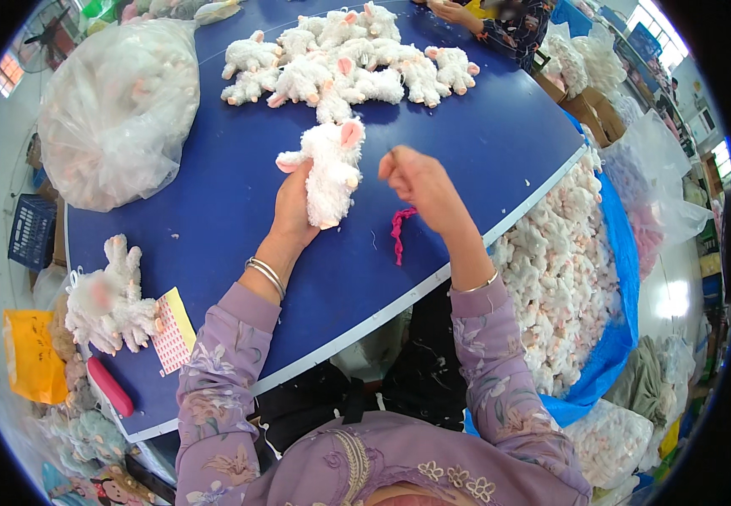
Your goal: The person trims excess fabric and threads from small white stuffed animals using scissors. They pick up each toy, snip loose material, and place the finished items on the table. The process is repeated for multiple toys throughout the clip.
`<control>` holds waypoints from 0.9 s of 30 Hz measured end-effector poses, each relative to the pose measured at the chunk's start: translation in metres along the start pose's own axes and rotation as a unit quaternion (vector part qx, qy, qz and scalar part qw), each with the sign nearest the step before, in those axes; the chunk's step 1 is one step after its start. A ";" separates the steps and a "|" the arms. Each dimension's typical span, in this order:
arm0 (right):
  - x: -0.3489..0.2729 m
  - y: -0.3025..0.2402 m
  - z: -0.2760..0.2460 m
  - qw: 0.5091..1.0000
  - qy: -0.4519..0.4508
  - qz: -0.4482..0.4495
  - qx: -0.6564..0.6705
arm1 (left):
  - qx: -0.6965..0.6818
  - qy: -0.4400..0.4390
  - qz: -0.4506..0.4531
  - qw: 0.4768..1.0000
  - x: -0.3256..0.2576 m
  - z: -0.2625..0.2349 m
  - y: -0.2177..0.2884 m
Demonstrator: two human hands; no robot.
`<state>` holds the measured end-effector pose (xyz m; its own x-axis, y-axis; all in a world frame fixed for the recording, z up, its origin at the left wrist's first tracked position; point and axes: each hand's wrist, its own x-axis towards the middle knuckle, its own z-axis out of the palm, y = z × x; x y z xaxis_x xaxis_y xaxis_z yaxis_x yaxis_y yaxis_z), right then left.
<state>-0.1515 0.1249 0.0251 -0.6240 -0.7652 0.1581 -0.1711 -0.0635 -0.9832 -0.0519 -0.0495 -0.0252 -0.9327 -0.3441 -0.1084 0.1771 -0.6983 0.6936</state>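
A fluffy white plush animal with pink ears is held above the blue table by my left hand, its fingers wrapped round the toy's back and side. To the right of the toy, my right hand is raised with its fingers curled in and pressed together. Whatever they pinch, if anything, is too small and blurred to name. Just below that hand, a knotted bright pink cord lies on the table. Further away, several similar white plush toys lie in a heap.
The blue table has a pale edge. At left stand a full clear plastic bag, another plush, a sticker sheet and a pink case. A blue sack full of white plush pieces is at right. Across sits another person.
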 end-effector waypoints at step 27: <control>0.003 -0.002 0.024 0.955 0.015 -0.093 -0.280 | 0.035 -0.007 -0.019 0.999 -0.004 0.002 0.001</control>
<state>-0.1349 0.1072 0.0251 -0.5636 -0.7547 0.3359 -0.6570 0.1630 -0.7360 -0.0491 -0.0473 -0.0225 -0.9426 -0.3090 -0.1267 0.1190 -0.6652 0.7371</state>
